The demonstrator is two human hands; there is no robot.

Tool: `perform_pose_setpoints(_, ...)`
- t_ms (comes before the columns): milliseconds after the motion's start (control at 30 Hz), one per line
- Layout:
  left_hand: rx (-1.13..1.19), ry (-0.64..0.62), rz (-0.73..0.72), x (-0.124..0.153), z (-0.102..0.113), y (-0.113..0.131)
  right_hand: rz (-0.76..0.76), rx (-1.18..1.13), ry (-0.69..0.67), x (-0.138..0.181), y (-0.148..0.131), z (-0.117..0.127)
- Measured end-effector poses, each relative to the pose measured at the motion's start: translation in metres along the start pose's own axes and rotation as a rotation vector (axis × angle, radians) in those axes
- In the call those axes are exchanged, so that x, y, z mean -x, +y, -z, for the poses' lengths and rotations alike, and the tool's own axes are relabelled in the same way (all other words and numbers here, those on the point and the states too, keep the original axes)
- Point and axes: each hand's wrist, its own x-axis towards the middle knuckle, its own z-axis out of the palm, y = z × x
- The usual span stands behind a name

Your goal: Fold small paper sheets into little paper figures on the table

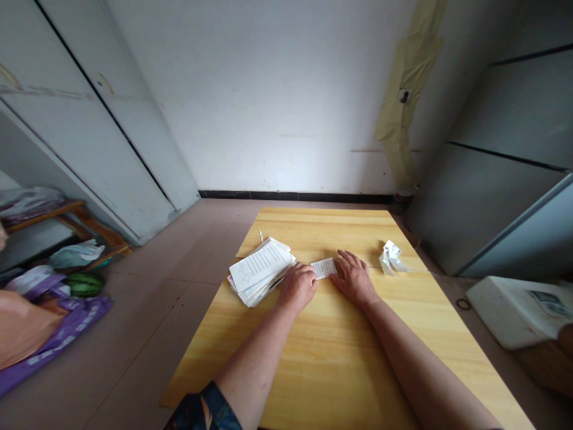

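Pressing a paper strip (323, 268), stacked printed sheets (260, 272) left, crumpled paper (391, 258) right

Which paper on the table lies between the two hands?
The small printed slip, flat between the left hand and right hand; the thick stack lies left of them, the crumpled piece right.

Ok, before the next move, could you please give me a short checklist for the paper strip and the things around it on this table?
1. Left hand at the left end of the paper strip: ok.
2. Right hand at the strip's right end: ok.
3. Strip lying flat on the wooden table: ok.
4. Stack of printed papers squared up: not ok, sheets fanned.
5. Crumpled paper apart from both hands: ok.
6. Strip's print legible: cannot tell.
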Motion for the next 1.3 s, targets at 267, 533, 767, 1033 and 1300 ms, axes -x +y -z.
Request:
perform_pose_setpoints(267, 0.03, 0.046, 0.019, 0.002, -0.002, 0.0, 0.081, -0.43, 0.255, -0.006, 0.002, -0.011)
perform_pose_setpoints(533, 0.084, 0.244, 0.083, 0.001, 0.008, 0.004, 0.187, -0.317, 0.229, -0.004, 0.0, -0.006)
perform_pose_setpoints(767, 0.041, 0.149, -0.06, 0.003, 0.006, 0.001, 0.197, -0.149, 0.082, 0.001, 0.001, -0.002)
perform_pose_setpoints(1033, 0.045, 0.051, -0.082, 0.003, 0.0, -0.006, 0.134, -0.116, -0.017, 0.006, 0.01, 0.012)
perform_pose_setpoints(1300, 0.11, 0.018, 0.0, 0.002, -0.001, -0.005, 0.267, -0.233, 0.058, 0.006, 0.02, 0.01)
